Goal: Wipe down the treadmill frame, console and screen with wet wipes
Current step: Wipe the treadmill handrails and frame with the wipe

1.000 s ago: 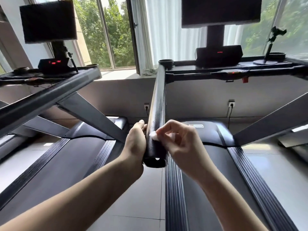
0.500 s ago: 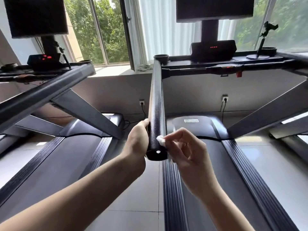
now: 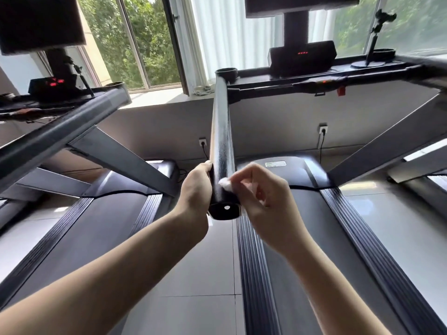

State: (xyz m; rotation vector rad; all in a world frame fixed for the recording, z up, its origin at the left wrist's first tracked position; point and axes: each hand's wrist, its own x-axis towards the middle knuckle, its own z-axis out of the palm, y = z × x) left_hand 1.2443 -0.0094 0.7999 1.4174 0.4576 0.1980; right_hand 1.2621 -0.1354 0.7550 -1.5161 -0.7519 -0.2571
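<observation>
Handrail (image 3: 221, 141) wiping, near end — right hand (image 3: 263, 201) pinches the wadded wet wipe (image 3: 225, 184) against the rail's right side, slightly higher than a moment ago; left hand (image 3: 196, 189) grips the rail — console (image 3: 302, 56) probably still to be wiped.

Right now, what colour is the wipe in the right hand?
The wipe is white; head view shows it.

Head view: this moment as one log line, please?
left hand: grips black textured treadmill handrail | right hand: pinches white wet wipe on its near end
</observation>
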